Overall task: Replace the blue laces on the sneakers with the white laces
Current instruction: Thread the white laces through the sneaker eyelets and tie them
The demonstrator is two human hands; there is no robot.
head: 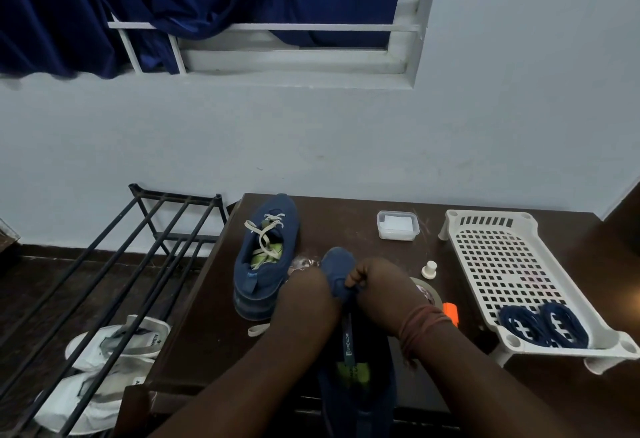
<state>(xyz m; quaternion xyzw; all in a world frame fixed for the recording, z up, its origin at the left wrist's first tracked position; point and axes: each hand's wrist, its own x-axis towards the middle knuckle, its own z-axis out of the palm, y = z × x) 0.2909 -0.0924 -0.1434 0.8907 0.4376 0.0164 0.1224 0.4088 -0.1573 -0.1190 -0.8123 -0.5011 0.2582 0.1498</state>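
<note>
Working the second blue sneaker (341,274) at the table's near edge: I judge lacing underway, right hand (375,276) pinching its tongue, left hand (304,285) fingers hidden, next threading white lace through eyelets.

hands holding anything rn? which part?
Both the left hand and right hand grip the near blue sneaker around its tongue, toward the toe.
</note>
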